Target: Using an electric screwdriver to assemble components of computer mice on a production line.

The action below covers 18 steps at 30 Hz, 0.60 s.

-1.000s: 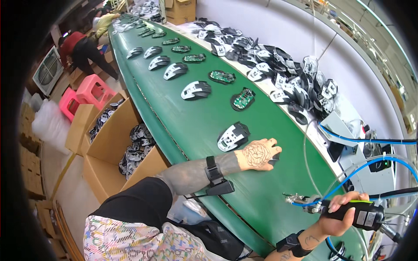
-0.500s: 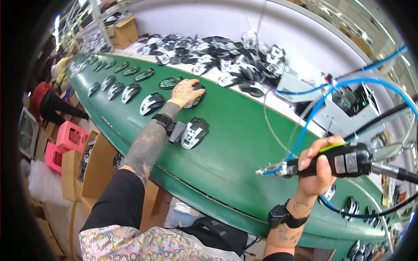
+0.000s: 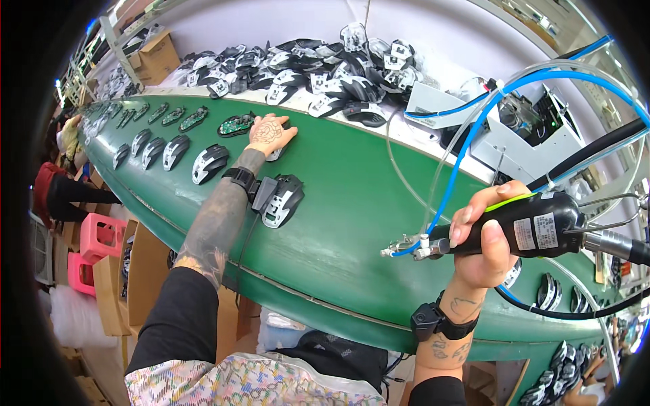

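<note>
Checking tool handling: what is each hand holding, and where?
Right hand grips the black powered screwdriver around its body. Left hand rests flat on a mouse part, gripping nothing.

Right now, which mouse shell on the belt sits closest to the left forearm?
The black-and-white mouse shell just right of the left wrist, beside its strap. The other shells lie in a row further left along the green belt.
</note>
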{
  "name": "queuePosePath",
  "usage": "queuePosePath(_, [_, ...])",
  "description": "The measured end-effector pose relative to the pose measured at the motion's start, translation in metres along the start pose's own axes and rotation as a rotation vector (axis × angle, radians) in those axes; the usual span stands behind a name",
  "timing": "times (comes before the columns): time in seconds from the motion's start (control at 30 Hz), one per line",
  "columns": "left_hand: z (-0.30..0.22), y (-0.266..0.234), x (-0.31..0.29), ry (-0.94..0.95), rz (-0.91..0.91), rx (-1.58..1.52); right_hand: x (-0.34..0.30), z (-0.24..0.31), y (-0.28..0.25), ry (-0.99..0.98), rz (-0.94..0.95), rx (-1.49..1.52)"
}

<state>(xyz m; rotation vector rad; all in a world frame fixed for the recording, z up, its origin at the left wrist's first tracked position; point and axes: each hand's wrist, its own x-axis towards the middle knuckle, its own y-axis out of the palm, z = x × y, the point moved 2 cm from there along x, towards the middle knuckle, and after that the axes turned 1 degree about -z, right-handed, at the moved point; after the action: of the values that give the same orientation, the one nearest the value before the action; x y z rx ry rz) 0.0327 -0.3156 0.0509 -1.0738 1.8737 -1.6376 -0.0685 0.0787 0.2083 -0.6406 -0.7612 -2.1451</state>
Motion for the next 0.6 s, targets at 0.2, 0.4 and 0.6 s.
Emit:
queuePosePath(0.2, [-0.001, -0.002, -0.003, 0.063, -0.037, -0.052, 0.0, 0.005, -0.005, -0.019, -0.017, -0.014])
queuePosePath(0.4, [-0.031, -0.051, -0.084, 0.417, -0.422, -0.083, 0.001, 0.005, -0.014, -0.022, -0.019, -0.043])
queuePosePath(0.6, [-0.044, -0.049, -0.17, 0.45, -0.067, -0.135, 0.007, 0.008, -0.019, -0.051, -0.057, -0.003])
